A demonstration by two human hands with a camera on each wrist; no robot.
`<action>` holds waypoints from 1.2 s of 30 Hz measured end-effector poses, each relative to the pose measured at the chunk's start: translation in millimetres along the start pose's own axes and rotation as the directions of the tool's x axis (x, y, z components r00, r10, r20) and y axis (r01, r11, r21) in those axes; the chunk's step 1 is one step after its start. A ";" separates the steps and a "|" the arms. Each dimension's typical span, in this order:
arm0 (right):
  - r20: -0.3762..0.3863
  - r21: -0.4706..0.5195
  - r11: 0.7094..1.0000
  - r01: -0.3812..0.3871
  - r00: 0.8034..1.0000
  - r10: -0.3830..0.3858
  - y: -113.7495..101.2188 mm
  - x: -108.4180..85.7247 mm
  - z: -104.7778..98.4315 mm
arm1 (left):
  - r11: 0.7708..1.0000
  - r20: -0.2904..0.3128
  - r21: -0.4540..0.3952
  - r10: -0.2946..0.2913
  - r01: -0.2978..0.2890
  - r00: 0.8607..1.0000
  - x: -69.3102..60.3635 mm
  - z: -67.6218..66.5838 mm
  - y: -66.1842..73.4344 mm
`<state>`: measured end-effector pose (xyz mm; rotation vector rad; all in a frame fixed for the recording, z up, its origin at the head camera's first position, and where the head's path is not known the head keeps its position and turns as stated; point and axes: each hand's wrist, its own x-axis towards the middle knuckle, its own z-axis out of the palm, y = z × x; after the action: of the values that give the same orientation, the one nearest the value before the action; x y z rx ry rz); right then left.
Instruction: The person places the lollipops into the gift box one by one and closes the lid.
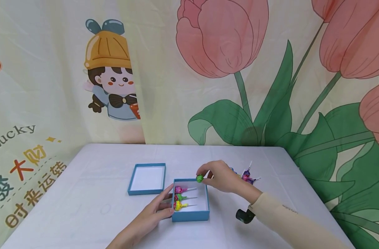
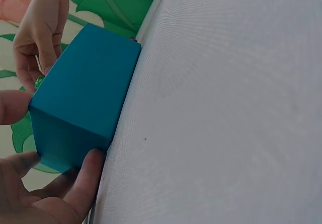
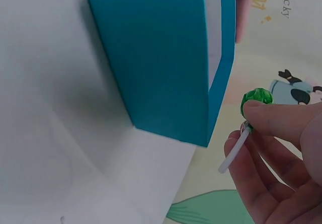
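Observation:
In the head view, my right hand [image 1: 222,176] is over the far right rim of a blue box [image 1: 191,216]. It pinches a green-wrapped lollipop [image 1: 200,178] by its head between thumb and fingers; the white stick [image 3: 234,151] shows in the right wrist view. Inside the box, a pink lollipop [image 1: 179,189], a green and red lollipop [image 1: 178,197] and a yellow lollipop [image 1: 178,205] lie in a column, sticks to the right. My left hand [image 1: 153,211] rests against the box's left side, fingers fairly straight, thumb at the near left corner.
A blue-rimmed box lid [image 1: 146,178] lies inside up, left of and beyond the box. Several more lollipops [image 1: 247,175] lie at the right, partly hidden behind my right hand. A black device [image 1: 245,216] hangs under my right wrist. A printed curtain [image 1: 164,86] stands behind the white table [image 1: 108,166].

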<state>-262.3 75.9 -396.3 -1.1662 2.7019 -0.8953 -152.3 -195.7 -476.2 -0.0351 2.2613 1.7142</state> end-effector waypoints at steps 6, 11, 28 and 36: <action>0.029 0.018 1.000 0.025 0.999 -0.026 -9.2 3.8 9.8 | 1.000 0.005 0.003 0.001 -0.001 1.000 1.1 -0.4 -1.7; 0.059 0.047 0.999 -0.005 0.998 0.002 -19.2 6.2 17.5 | 1.000 0.018 0.002 0.007 -0.007 1.000 2.1 -1.2 -2.9; 0.117 0.115 0.989 0.097 0.987 -0.110 -29.4 10.9 39.8 | 0.999 0.071 -0.022 0.040 -0.039 0.997 0.0 -4.7 -3.6; 0.154 0.103 0.988 0.115 0.979 -0.130 -29.7 9.1 48.7 | 0.998 0.080 -0.035 0.051 -0.048 0.996 -0.6 -5.0 -4.4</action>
<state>-236.0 29.9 -419.2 -1.3359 2.4578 -0.8904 -152.0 -201.8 -479.0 0.0824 2.1932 1.7451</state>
